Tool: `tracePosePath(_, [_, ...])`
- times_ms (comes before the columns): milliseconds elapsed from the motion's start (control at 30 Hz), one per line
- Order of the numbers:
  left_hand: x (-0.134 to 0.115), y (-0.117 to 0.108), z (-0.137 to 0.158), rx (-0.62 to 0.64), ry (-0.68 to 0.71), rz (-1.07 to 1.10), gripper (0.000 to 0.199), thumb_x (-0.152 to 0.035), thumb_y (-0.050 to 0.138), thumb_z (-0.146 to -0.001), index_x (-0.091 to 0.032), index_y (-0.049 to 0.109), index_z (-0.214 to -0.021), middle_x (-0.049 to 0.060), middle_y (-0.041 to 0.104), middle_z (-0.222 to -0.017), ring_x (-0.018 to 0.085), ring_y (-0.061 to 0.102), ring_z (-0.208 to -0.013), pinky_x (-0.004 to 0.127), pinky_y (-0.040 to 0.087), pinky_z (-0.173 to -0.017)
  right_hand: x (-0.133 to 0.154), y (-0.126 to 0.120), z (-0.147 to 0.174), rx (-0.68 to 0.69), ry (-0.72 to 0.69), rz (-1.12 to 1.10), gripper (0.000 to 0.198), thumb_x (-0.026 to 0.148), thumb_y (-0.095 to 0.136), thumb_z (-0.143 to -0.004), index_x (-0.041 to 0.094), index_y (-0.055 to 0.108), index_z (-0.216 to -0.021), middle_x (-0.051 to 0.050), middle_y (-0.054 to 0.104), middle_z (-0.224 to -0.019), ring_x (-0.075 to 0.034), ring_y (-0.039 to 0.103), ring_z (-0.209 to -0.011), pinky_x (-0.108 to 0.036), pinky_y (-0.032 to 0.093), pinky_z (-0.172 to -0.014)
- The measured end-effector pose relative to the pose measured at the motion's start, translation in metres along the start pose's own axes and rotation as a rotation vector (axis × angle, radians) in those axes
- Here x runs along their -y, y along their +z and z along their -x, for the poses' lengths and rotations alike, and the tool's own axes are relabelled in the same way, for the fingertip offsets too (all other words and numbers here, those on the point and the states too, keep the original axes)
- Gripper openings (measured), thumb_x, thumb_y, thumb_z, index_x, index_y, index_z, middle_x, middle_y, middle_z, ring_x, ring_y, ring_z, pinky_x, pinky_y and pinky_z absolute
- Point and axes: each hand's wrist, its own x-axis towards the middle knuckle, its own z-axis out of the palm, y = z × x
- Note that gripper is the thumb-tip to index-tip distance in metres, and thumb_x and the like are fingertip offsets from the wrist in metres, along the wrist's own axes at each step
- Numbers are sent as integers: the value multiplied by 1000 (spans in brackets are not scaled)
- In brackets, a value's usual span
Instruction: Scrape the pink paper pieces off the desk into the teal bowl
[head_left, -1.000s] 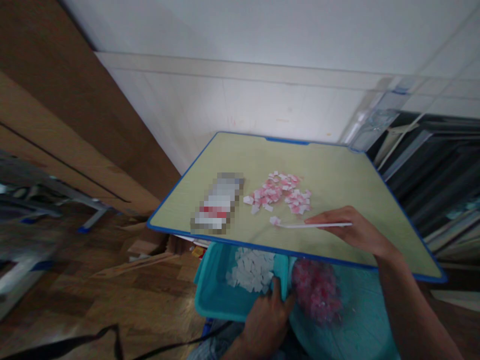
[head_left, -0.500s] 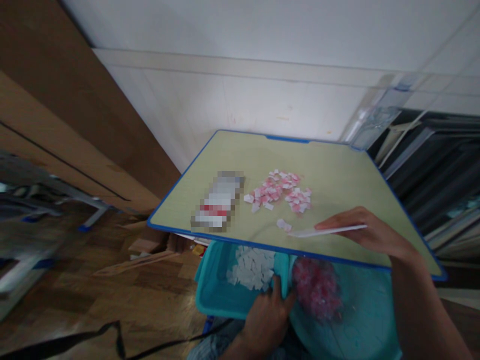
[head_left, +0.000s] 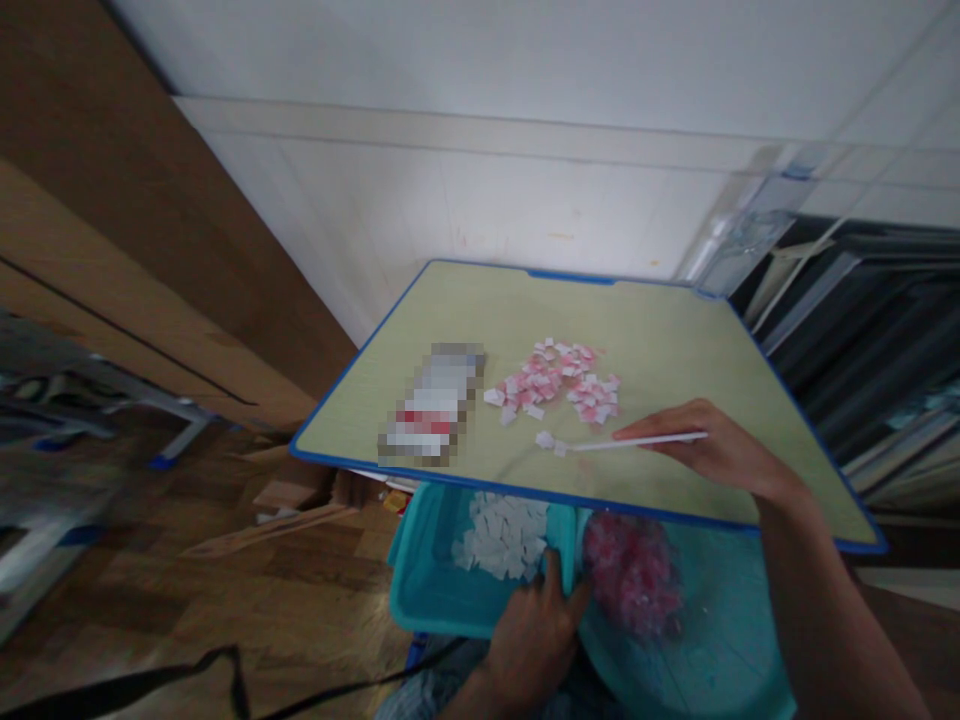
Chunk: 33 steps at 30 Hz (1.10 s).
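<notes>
My right hand (head_left: 694, 440) is above the front of the yellow board (head_left: 652, 320), closed on a thin white strip (head_left: 637, 441) pointing left. Two or so small pale pieces (head_left: 551, 443) lie by the strip's left end. Behind them is a loose pile of pink and white paper-like pieces (head_left: 540, 380). My left hand (head_left: 536, 630) grips the near right rim of a teal basin (head_left: 435, 610), its forefinger over the edge. White flat pieces (head_left: 502, 535) are heaped inside that basin. A clear bag of pink-red pieces (head_left: 634, 575) rests in a second teal container (head_left: 735, 600) on the right.
A blurred-out phone-shaped object (head_left: 435, 405) lies on the board's left side. The board's far edge is near a white wall (head_left: 450, 190). Dark flat panels (head_left: 885, 290) stand at the right. Cardboard pieces (head_left: 292, 490) are on the wooden floor, and a black strap (head_left: 150, 680) hangs lower left.
My right hand and the white strip have moved left and a little away from me. The small pale pieces at its end have shifted the same way. My left hand stays on the rim.
</notes>
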Motion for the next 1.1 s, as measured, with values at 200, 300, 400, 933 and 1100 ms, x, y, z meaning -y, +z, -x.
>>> tracePosePath(200, [0, 2, 0, 2, -4, 0, 54, -14, 42, -82, -30, 30, -132, 22, 32, -132, 26, 61, -83, 40, 50, -66, 9, 14, -16, -25, -107, -12, 24, 25, 50, -84, 20, 69, -97, -6, 72, -93, -17, 67, -86, -26, 51, -77])
tracePosePath(300, [0, 1, 0, 12, 6, -8, 52, -13, 40, -82, -29, 31, -131, 23, 32, -132, 26, 61, -84, 40, 50, -66, 13, 18, -20, -69, -105, 19, 23, 22, 51, -84, 20, 69, -99, -6, 71, -95, -17, 66, -88, -26, 51, -77])
tracePosePath(400, [0, -1, 0, 21, 5, -8, 53, -12, 40, -82, -28, 31, -131, 24, 31, -132, 27, 61, -85, 41, 50, -66, 15, 20, -22, -30, -115, -8, 23, 24, 51, -84, 20, 69, -97, -6, 72, -92, -16, 67, -85, -26, 52, -76])
tracePosePath(933, [-1, 1, 0, 3, 15, 18, 51, -13, 39, -82, -28, 33, -130, 23, 30, -132, 26, 61, -81, 40, 50, -65, 18, 17, -19, -34, -43, 32, 22, 24, 52, -83, 23, 69, -98, -4, 72, -94, -17, 67, -86, -25, 52, -75])
tracePosePath(1100, [-1, 2, 0, -5, 13, 13, 50, -14, 41, -81, -28, 35, -128, 23, 31, -132, 27, 61, -81, 41, 50, -65, 23, 19, -19, 12, -94, -11, 22, 23, 52, -83, 21, 70, -96, -4, 72, -92, -16, 67, -84, -24, 52, -75])
